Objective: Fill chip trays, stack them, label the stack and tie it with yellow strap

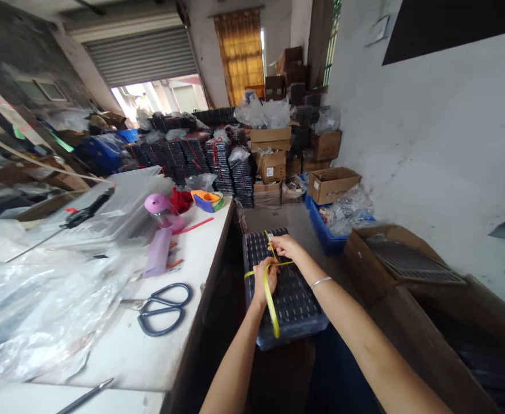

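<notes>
A stack of black trays (295, 293) with rows of small pale marks stands low in front of me, right of the white table. A yellow strap (272, 307) runs across its top both ways, and a loose length of it curls toward me. My left hand (264, 279) is closed on the strap near where the bands cross. Just beyond it, my right hand (284, 246) has its fingers bent together over the strap's far length, beside a small whitish piece. Its fingertips are partly hidden, but they appear to pinch the strap.
On the white table (192, 276) at my left lie scissors (160, 310), a pen (86, 395), plastic film (49, 310) and a pink bottle (164, 210). Open cartons (390, 253) and a blue crate (327, 236) stand at right. Strapped tray stacks (220, 164) fill the back.
</notes>
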### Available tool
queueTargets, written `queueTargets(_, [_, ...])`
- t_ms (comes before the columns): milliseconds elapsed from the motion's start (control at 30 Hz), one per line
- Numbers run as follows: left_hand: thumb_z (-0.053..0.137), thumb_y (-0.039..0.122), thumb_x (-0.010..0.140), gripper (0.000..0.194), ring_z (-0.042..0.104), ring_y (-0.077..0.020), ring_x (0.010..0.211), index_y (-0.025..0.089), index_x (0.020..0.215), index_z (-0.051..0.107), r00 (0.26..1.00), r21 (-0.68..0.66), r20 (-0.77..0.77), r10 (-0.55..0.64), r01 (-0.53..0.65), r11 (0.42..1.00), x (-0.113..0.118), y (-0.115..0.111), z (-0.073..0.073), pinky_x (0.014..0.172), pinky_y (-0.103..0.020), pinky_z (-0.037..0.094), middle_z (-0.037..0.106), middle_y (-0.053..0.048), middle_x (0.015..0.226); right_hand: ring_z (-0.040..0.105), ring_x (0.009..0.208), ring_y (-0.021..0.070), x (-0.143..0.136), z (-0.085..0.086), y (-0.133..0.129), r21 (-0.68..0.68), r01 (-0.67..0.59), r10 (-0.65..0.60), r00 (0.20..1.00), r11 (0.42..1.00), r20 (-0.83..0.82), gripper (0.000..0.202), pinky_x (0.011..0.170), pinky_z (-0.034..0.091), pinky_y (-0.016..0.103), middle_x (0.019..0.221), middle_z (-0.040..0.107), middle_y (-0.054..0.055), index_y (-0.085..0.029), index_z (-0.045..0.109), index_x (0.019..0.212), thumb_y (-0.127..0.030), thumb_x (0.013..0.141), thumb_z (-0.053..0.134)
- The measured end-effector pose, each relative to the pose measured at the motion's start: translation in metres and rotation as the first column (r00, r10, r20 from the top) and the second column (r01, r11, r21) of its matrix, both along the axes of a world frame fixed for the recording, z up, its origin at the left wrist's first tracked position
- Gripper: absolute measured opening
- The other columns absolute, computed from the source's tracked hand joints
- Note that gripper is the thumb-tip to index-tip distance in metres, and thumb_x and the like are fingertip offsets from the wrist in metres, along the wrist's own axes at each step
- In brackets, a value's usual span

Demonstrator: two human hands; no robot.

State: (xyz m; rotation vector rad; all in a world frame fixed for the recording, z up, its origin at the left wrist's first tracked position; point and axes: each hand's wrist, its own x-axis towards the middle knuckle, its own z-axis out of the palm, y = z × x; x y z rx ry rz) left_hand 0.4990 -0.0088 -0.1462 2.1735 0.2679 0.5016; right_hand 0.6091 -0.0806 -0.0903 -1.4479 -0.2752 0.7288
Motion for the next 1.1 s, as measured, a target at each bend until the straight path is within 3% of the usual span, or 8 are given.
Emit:
queueTargets(133, [0.048, 0.039, 0.09, 0.028, 0.059, -0.0148, 0.073, 0.015, 0.086, 0.061, 0.999, 0.034, -0.025, 0.021, -0.02, 0.999, 0.001, -0.002, -0.001, 0.078, -0.038, 0.047, 0.062, 0.0, 0.075, 0.061, 0.08, 0.0145, 0.021, -0.021, 0.013, 0.013, -0.061, 0.061, 0.998, 0.998, -0.01, 0.026, 0.067, 0.054, 0.032, 0.101, 0.061, 0.005, -0.014, 0.056, 0.109, -0.032, 0.089, 0.055])
queueTargets(300, [0.048, 0.039, 0.09, 0.028, 0.059, -0.0157, 0.075, 0.015, 0.086, 0.061, 0.998, 0.068, -0.054, 0.042, -0.038, 0.997, 0.002, -0.006, 0.0, 0.08, -0.039, 0.045, 0.061, 0.0, 0.075, 0.056, 0.062, 0.0086, 0.023, -0.041, -0.006, 0.097, -0.134, 0.128, 0.989, 0.986, 0.069, 0.022, 0.053, 0.049, 0.022, 0.086, 0.06, 0.001, -0.014, 0.057, 0.102, -0.032, 0.091, 0.053])
queueTargets(433, [0.049, 0.038, 0.09, 0.026, 0.059, -0.0162, 0.077, 0.015, 0.085, 0.062, 0.997, 0.108, -0.058, 0.054, -0.048, 0.993, -0.001, -0.009, 0.004, 0.082, -0.04, 0.044, 0.061, 0.0, 0.074, 0.052, 0.054, 0.0063, 0.022, -0.044, -0.013, 0.093, -0.252, 0.237, 0.96, 0.963, 0.149, 0.02, 0.047, 0.045, 0.019, 0.077, 0.058, -0.002, -0.013, 0.058, 0.095, -0.032, 0.091, 0.053])
queueTargets(633, [0.052, 0.037, 0.088, 0.026, 0.059, -0.0144, 0.073, 0.014, 0.08, 0.061, 0.998, 0.158, -0.054, 0.035, -0.026, 0.987, -0.003, -0.008, 0.002, 0.075, -0.036, 0.048, 0.061, 0.0, 0.076, 0.051, 0.053, 0.0067, 0.015, -0.035, -0.02, -0.05, -0.345, 0.345, 0.897, 0.937, 0.278, 0.022, 0.049, 0.045, 0.021, 0.073, 0.057, -0.003, -0.013, 0.059, 0.093, -0.034, 0.091, 0.052])
queueTargets(800, [0.052, 0.036, 0.089, 0.024, 0.059, -0.0139, 0.073, 0.015, 0.081, 0.06, 1.0, 0.184, -0.024, 0.01, -0.006, 0.983, -0.006, -0.006, 0.001, 0.075, -0.035, 0.048, 0.062, -0.001, 0.079, 0.057, 0.064, 0.0106, -0.004, -0.024, -0.071, -0.218, -0.29, 0.355, 0.857, 0.932, 0.374, 0.02, 0.063, 0.048, 0.028, 0.074, 0.061, -0.002, -0.013, 0.062, 0.079, -0.032, 0.085, 0.06])
queueTargets(900, [0.052, 0.036, 0.089, 0.025, 0.058, -0.0139, 0.072, 0.015, 0.079, 0.059, 1.0, 0.221, -0.008, 0.013, -0.011, 0.975, -0.009, -0.007, 0.004, 0.074, -0.035, 0.047, 0.061, 0.0, 0.077, 0.055, 0.06, 0.0097, -0.017, -0.02, -0.098, -0.282, -0.235, 0.338, 0.847, 0.93, 0.41, 0.015, 0.063, 0.048, 0.027, 0.07, 0.061, -0.003, -0.014, 0.062, 0.075, -0.027, 0.081, 0.066])
queueTargets(967, [0.052, 0.036, 0.089, 0.025, 0.057, -0.014, 0.072, 0.015, 0.077, 0.059, 1.0, 0.265, -0.008, 0.008, -0.006, 0.964, -0.011, -0.009, 0.008, 0.074, -0.035, 0.046, 0.06, 0.0, 0.076, 0.054, 0.059, 0.0089, -0.015, -0.018, -0.106, -0.285, -0.125, 0.246, 0.862, 0.95, 0.443, 0.018, 0.061, 0.048, 0.026, 0.068, 0.059, -0.003, -0.014, 0.06, 0.073, -0.028, 0.083, 0.063])
queueTargets(1100, [0.05, 0.037, 0.088, 0.028, 0.055, -0.0166, 0.074, 0.016, 0.071, 0.056, 1.0, 0.389, -0.015, 0.015, -0.007, 0.921, -0.013, -0.018, 0.015, 0.077, -0.036, 0.042, 0.057, 0.0, 0.069, 0.055, 0.059, 0.0083, 0.018, -0.01, -0.113, -0.224, 0.212, -0.083, 0.875, 0.951, 0.478, 0.02, 0.054, 0.048, 0.024, 0.076, 0.059, -0.001, -0.013, 0.059, 0.089, -0.033, 0.09, 0.054])
